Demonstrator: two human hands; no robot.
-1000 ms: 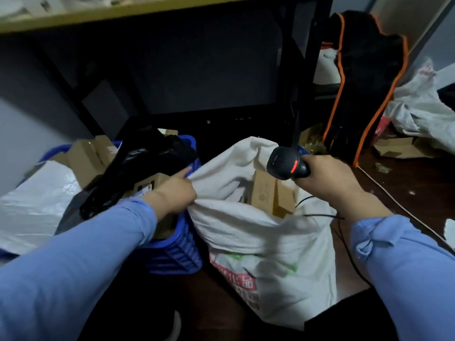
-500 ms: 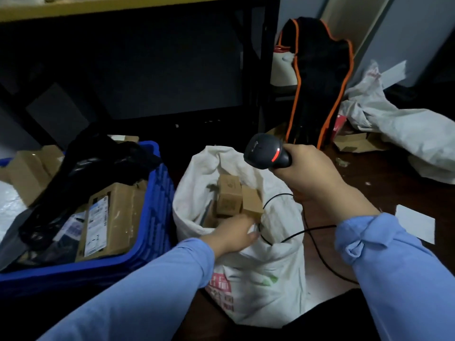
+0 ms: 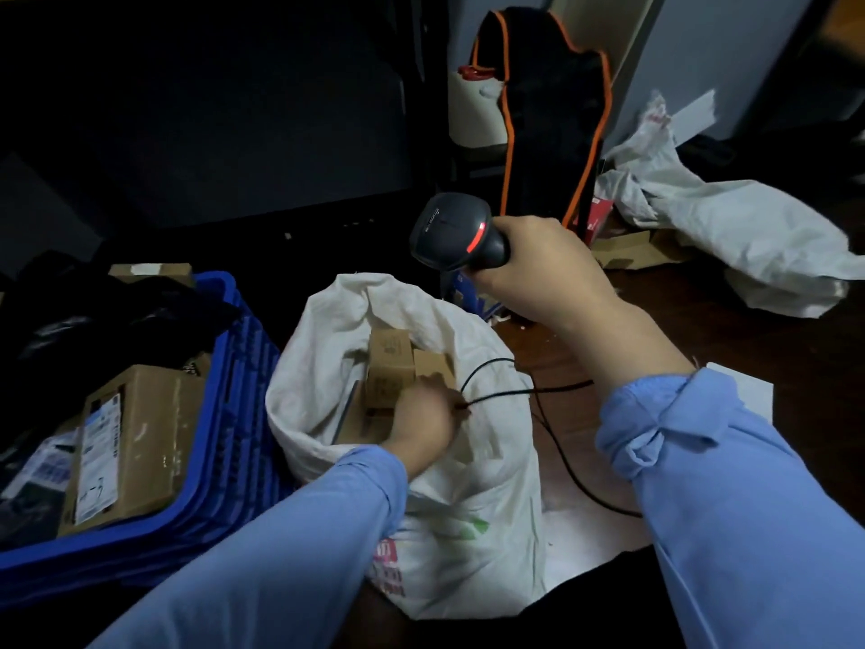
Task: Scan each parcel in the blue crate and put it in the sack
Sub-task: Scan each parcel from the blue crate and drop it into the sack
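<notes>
- My left hand (image 3: 423, 416) reaches into the open mouth of the white woven sack (image 3: 468, 498), which stands in the near middle of the scene.
- Its fingertips are down among the small brown cardboard boxes (image 3: 389, 367) in the sack. They seem to touch a flat brown parcel there, but the view is poor and I cannot tell whether they are curled on it or apart.
- My right hand (image 3: 538, 269) is raised beyond the sack's far right rim, fingers wrapped tight round the grip of the black handheld scanner (image 3: 451, 231), whose red light glows.
- The scanner's thin black cable (image 3: 552, 391) loops over the sack's rim, just beside my left hand.
- The blue plastic crate (image 3: 234, 395) sits just left of the sack, touching it.
- In the crate lie a large brown cardboard parcel with a white label (image 3: 135, 437) and, farther back, a crumpled black plastic bag (image 3: 93, 320).
- Far right, a black bag with orange trim (image 3: 552, 133) stands upright, with a rumpled white sack (image 3: 749, 236) lying beside it.
</notes>
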